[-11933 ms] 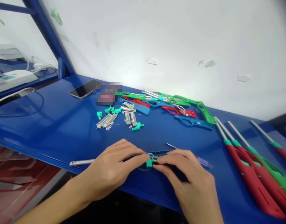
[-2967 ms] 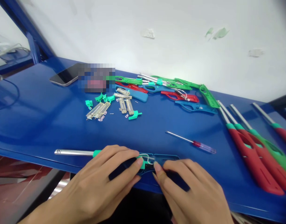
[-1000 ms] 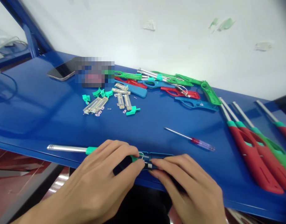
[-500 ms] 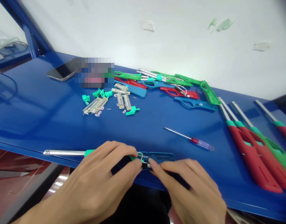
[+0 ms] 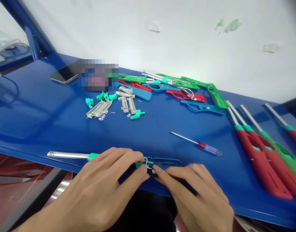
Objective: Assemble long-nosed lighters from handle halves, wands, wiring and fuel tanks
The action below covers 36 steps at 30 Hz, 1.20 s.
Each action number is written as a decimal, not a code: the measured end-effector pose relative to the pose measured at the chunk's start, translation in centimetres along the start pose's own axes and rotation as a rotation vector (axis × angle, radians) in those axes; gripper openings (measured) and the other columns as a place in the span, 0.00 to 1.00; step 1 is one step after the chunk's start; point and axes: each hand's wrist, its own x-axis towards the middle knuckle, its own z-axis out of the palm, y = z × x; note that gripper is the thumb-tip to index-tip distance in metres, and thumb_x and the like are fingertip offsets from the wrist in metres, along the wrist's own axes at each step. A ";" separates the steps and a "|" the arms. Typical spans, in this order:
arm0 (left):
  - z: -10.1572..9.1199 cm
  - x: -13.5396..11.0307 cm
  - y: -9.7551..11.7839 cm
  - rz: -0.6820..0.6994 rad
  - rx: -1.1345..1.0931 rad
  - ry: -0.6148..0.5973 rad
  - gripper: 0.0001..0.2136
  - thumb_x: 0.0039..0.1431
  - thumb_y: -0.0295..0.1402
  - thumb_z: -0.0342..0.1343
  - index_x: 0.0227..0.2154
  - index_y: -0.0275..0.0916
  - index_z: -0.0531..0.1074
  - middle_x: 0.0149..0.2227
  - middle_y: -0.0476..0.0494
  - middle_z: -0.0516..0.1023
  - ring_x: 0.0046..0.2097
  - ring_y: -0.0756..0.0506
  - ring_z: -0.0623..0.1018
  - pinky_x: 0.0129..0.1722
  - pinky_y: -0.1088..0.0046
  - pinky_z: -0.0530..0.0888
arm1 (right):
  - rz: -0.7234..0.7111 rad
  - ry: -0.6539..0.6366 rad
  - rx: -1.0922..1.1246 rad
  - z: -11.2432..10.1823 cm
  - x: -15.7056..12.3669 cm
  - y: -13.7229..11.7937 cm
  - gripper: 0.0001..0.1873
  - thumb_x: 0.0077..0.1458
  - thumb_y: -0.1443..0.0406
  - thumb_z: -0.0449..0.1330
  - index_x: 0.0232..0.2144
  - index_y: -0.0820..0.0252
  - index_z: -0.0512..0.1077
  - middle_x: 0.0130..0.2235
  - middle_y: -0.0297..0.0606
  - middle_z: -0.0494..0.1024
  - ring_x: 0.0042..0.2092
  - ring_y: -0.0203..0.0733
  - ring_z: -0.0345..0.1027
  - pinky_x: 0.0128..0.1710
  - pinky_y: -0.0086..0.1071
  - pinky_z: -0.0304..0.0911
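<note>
A long-necked gas lighter with a blue casing [image 5: 171, 162] lies at the shelf's front edge, its inside showing. Its metal tube [image 5: 67, 155] points left and has a teal collar [image 5: 92, 156]. My left hand [image 5: 97, 183] is closed over the lighter's middle, thumb and forefinger near a thin white wire [image 5: 146, 162]. My right hand [image 5: 193, 190] pinches at a small black and white part [image 5: 152, 171] inside the casing; its fingertips partly cover that part. The two hands' fingertips almost meet there.
Behind lie a screwdriver [image 5: 198, 144], several clear fuel tanks [image 5: 125, 104] and teal triggers [image 5: 137, 114]. Coloured casing halves [image 5: 196, 107] line the wall. Assembled lighters [image 5: 261, 161] lie at right, a phone [image 5: 66, 73] at back left.
The lighter's tube end has shifted slightly up and to the right, and my left hand has moved a little with it. My right hand stays almost in place.
</note>
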 end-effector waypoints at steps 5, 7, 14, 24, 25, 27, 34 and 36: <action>-0.4 0.8 0.4 0.000 0.048 0.030 0.19 0.82 0.26 0.38 0.47 0.40 0.77 0.49 0.44 0.82 0.49 0.43 0.79 0.49 0.63 0.72 | -0.056 -0.069 0.003 -0.5 0.5 0.1 0.11 0.74 0.71 0.62 0.45 0.57 0.85 0.36 0.31 0.85 0.34 0.35 0.67 0.39 0.33 0.62; -0.5 1.1 0.5 0.016 0.074 0.036 0.19 0.81 0.25 0.38 0.46 0.39 0.77 0.47 0.44 0.83 0.47 0.43 0.80 0.47 0.64 0.74 | -0.063 -0.077 -0.008 -0.8 0.8 0.1 0.11 0.73 0.71 0.62 0.45 0.57 0.85 0.35 0.30 0.85 0.34 0.35 0.67 0.38 0.33 0.62; -0.3 1.1 0.3 0.032 0.069 0.032 0.19 0.81 0.24 0.39 0.46 0.39 0.77 0.46 0.43 0.83 0.46 0.42 0.80 0.46 0.63 0.74 | -0.074 -0.124 -0.035 -1.6 1.0 0.4 0.12 0.74 0.71 0.61 0.45 0.56 0.86 0.36 0.30 0.87 0.33 0.35 0.73 0.36 0.32 0.66; -0.4 0.2 0.0 0.065 0.064 -0.015 0.15 0.80 0.23 0.41 0.53 0.37 0.74 0.53 0.40 0.81 0.57 0.41 0.74 0.58 0.63 0.66 | -0.049 -0.114 -0.023 -1.5 1.2 0.4 0.09 0.72 0.71 0.64 0.45 0.56 0.85 0.36 0.31 0.87 0.33 0.35 0.76 0.36 0.31 0.70; -0.3 0.0 0.0 0.062 0.054 -0.014 0.15 0.80 0.22 0.42 0.54 0.36 0.74 0.54 0.39 0.80 0.59 0.40 0.73 0.60 0.63 0.65 | -0.052 -0.114 -0.026 -1.5 1.2 0.4 0.09 0.72 0.70 0.63 0.45 0.56 0.85 0.36 0.30 0.87 0.33 0.35 0.76 0.36 0.31 0.70; -0.2 -0.1 0.0 0.048 0.034 -0.025 0.16 0.79 0.21 0.43 0.57 0.35 0.73 0.58 0.37 0.78 0.62 0.39 0.72 0.62 0.61 0.64 | -0.057 -0.108 -0.034 -1.5 1.2 0.4 0.09 0.73 0.70 0.63 0.44 0.56 0.85 0.35 0.30 0.87 0.32 0.35 0.76 0.35 0.32 0.70; -0.6 0.9 0.1 0.051 0.036 -0.053 0.17 0.79 0.21 0.41 0.56 0.37 0.74 0.56 0.38 0.80 0.55 0.40 0.76 0.54 0.61 0.69 | -0.062 -0.107 -0.029 -1.5 1.3 0.5 0.10 0.73 0.71 0.63 0.43 0.56 0.85 0.35 0.31 0.87 0.32 0.35 0.77 0.34 0.33 0.69; -0.7 1.1 0.0 0.070 0.053 -0.057 0.17 0.79 0.22 0.40 0.56 0.36 0.74 0.55 0.38 0.80 0.54 0.40 0.77 0.53 0.61 0.70 | -0.056 -0.112 -0.021 -1.5 1.3 0.5 0.10 0.72 0.72 0.63 0.44 0.56 0.85 0.36 0.31 0.87 0.32 0.35 0.77 0.35 0.33 0.69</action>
